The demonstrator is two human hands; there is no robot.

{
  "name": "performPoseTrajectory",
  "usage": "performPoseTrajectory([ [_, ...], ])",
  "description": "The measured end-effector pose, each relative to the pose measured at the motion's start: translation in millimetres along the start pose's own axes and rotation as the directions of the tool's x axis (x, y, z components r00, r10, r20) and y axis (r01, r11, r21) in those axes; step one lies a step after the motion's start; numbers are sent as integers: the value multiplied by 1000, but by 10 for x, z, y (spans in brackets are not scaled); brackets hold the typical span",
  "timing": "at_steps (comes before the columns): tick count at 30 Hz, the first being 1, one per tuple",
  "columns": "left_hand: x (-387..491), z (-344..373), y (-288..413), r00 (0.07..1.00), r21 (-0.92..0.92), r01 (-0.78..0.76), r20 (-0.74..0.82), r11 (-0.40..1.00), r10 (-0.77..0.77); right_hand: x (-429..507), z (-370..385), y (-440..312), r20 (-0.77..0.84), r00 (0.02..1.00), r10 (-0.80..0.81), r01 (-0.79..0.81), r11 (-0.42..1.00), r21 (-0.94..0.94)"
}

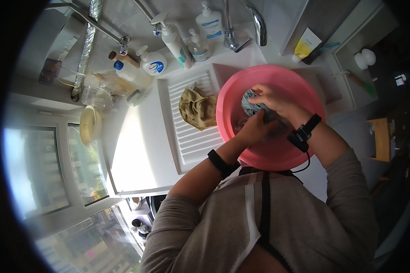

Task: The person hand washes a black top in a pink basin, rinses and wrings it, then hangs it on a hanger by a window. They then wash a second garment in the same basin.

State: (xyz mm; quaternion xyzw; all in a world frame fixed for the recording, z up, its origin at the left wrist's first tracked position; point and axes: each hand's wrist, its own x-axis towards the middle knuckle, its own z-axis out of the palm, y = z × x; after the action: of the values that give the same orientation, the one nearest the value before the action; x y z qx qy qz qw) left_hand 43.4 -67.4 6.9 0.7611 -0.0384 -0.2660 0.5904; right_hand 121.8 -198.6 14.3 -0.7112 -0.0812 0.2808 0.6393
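Observation:
Both hands are inside a pink plastic basin (270,160) that rests over the sink. A bunched blue-grey patterned cloth (249,103) is between them. My right hand (271,99) grips its upper part with thumb and fingers. Lower down, my left hand (256,128) holds the near side of the bundle, its fingertips partly hidden. Darker wet fabric seems to lie under the hands, though its shape is unclear. Left of the basin, a crumpled olive-brown cloth (196,105) lies on the ribbed white washboard (188,146), against the basin's rim.
Behind the washboard stand several pump bottles, including a tall white one (176,44) and a large one (209,24). A chrome faucet (259,27) rises behind the basin. A yellow-and-white tube (306,44) stands at right. A cream bowl (90,125) sits by the window at left.

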Motion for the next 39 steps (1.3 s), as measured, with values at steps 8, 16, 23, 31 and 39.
performPoseTrajectory([
  [8, 120, 12, -271, 978, -175, 74, 203, 982, -37, 265, -508, 695, -255, 964, 76, -209, 807, -552],
  [16, 300, -96, -417, 977, -495, 208, 66, 844, -202, 156, -297, 1058, -41, 984, 172, -112, 422, -900],
  [23, 508, -218, -557, 927, -718, 323, 108, 616, -360, -44, 21, 248, -109, 994, 28, -87, 804, -589],
  [31, 534, -207, -521, 969, -708, -193, -27, 679, 246, -512, 420, -511, -67, 845, -531, 425, 741, -520],
  [39, 406, -139, -137, 941, -982, 98, 39, 159, -337, -273, 509, -281, -243, 855, -459, 170, 690, -704],
])
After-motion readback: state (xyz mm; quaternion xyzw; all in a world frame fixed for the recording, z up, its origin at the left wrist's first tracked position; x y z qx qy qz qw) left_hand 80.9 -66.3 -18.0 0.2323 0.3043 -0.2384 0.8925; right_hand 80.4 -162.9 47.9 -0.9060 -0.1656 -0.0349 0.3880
